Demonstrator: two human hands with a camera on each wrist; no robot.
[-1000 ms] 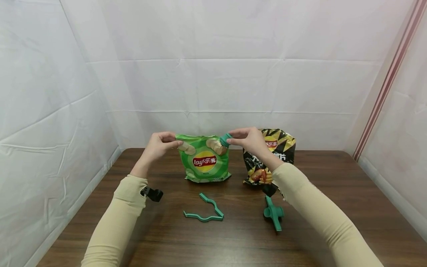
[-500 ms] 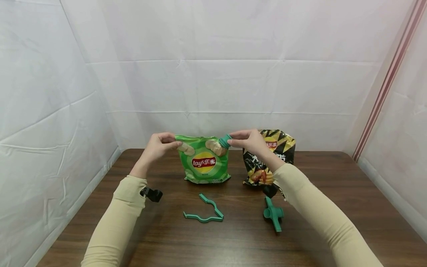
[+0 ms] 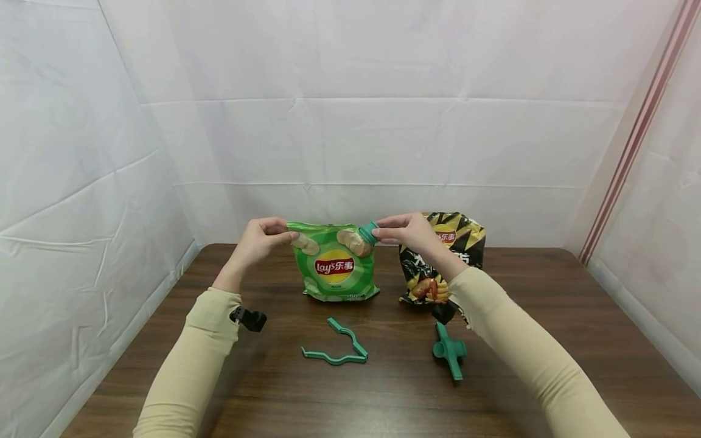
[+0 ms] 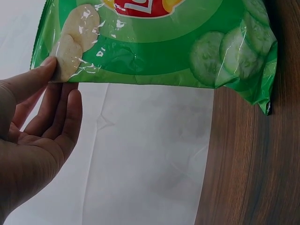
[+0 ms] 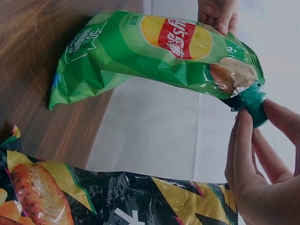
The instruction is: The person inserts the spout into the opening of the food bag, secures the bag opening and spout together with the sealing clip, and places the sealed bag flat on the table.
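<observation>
A green Lay's chip bag [image 3: 335, 283] stands upright on the table, its bottom edge on the wood. My left hand [image 3: 257, 241] pinches the bag's upper left corner between thumb and fingers; the left wrist view shows the thumb lying on the printed chips. At the upper right corner, my right hand [image 3: 411, 234] pinches a teal ribbed spout-like piece [image 5: 253, 104] by its outer end. In the right wrist view its ribbed part meets the bag's torn-looking, silvery corner. How far it sits inside the bag is hidden.
Behind my right forearm stands a black and gold chip bag [image 3: 472, 243]. In front on the wooden table [image 3: 263, 389] lie an unfolded teal bag clip [image 3: 350, 358] and a teal cross-shaped piece with a round middle [image 3: 449, 351]. White cloth [image 3: 383, 140] hangs behind.
The teal piece and my right fingers have shifted slightly down at the bag's corner, and its ribs have tilted a little. My left hand has kept its place.
</observation>
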